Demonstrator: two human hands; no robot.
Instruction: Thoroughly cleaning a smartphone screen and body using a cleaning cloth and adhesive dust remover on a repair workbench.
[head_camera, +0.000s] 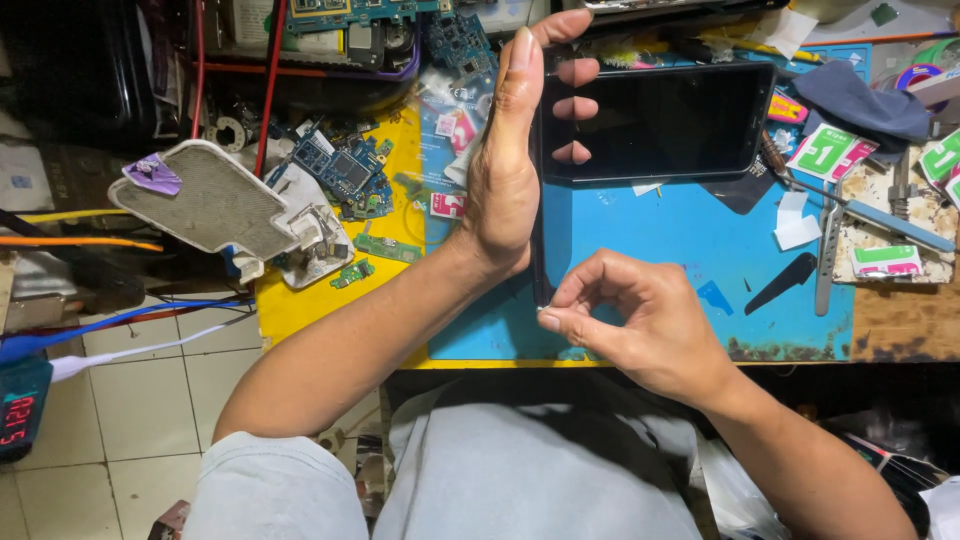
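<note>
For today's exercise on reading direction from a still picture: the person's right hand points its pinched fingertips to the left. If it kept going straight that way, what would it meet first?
The right hand already pinches the lower end of the thin dark panel, held edge-on by the left hand. Beyond it, probably the left forearm; depth is unclear.

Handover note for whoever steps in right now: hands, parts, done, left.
Left hand: holds a thin dark panel upright on edge, fingers wrapped over its top.
Right hand: pinches at the panel's lower end.
Black phone lies flat on the blue mat, screen dark.
Circuit boards sit on the yellow surface to the left.
Done: panel is lifted clear of the mat.
Left: cannot tell what the pinch is removing.
</note>
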